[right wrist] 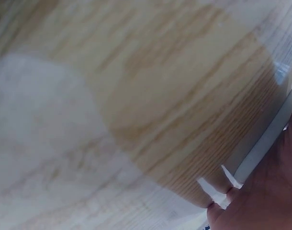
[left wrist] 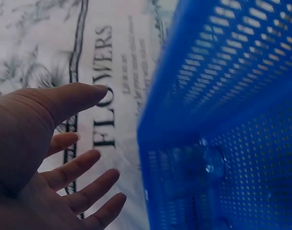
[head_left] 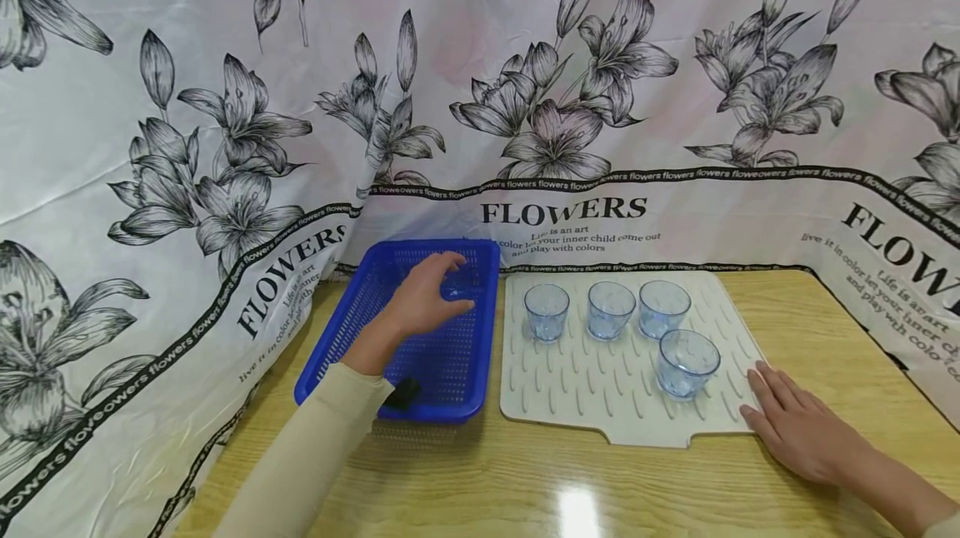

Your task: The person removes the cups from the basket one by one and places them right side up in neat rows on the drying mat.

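My left hand (head_left: 426, 298) hangs over the blue plastic basket (head_left: 489, 338), with thumb and fingers spread and nothing between them. Inside that basket, the left wrist view shows a clear glass (left wrist: 213, 164) close to a corner; from the head most of it is hidden by my hand. To the right lies a pale ribbed draining mat (head_left: 555, 392) bearing several bluish glasses, all upright. The nearest glass (head_left: 687, 367) stands toward the front right, the leftmost glass (head_left: 547, 313) toward the back. My right hand (head_left: 806, 431) rests with extended fingers at the mat's right edge.
Everything stands on a shiny wood-grain table (head_left: 495, 480). A white floral curtain (head_left: 420, 105) closes off the back and both sides, close behind basket and mat. The basket's walls are raised and perforated. A small dark object (head_left: 405, 393) shows beside my left cuff.
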{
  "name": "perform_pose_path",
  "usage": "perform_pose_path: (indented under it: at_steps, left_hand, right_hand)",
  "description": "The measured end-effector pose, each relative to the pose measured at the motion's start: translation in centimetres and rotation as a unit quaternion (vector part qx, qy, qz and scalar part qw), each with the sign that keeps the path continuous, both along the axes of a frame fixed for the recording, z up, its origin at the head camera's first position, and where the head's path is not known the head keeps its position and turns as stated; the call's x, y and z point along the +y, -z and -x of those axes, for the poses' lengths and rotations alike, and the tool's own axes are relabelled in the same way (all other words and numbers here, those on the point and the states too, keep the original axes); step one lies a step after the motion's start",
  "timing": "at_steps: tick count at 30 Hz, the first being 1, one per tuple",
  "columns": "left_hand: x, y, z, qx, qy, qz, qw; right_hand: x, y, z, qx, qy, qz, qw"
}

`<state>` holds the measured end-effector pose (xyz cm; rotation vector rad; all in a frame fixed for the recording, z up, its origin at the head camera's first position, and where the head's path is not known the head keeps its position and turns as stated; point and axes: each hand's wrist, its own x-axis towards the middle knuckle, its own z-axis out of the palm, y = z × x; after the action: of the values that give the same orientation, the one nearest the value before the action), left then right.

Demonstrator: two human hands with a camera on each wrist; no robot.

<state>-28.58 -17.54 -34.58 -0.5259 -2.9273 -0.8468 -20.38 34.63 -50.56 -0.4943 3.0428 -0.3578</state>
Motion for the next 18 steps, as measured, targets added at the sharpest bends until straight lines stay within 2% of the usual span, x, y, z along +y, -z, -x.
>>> perform_pose_path:
  at_steps: [4,9,18]
  left_hand:
    - [-1.2,0.9,1.3,-0.015,-0.033,0.005,0.9993]
    - [-2.1,1.9,2.7,-0.051,-0.074,0.003,0.9960]
    - [-2.6,3.5,5.4,-0.089,-0.096,-0.025,0.9911]
  right_hand:
    - [0.0,0.1,0.1,-0.002,-0.002,0.000,1.000]
    - [0.1,0.1,0.1,-0.004,-0.003,-0.002,1.000]
    - [0.0,-0.1,0.0,-0.008,-0.001,-0.002,1.000]
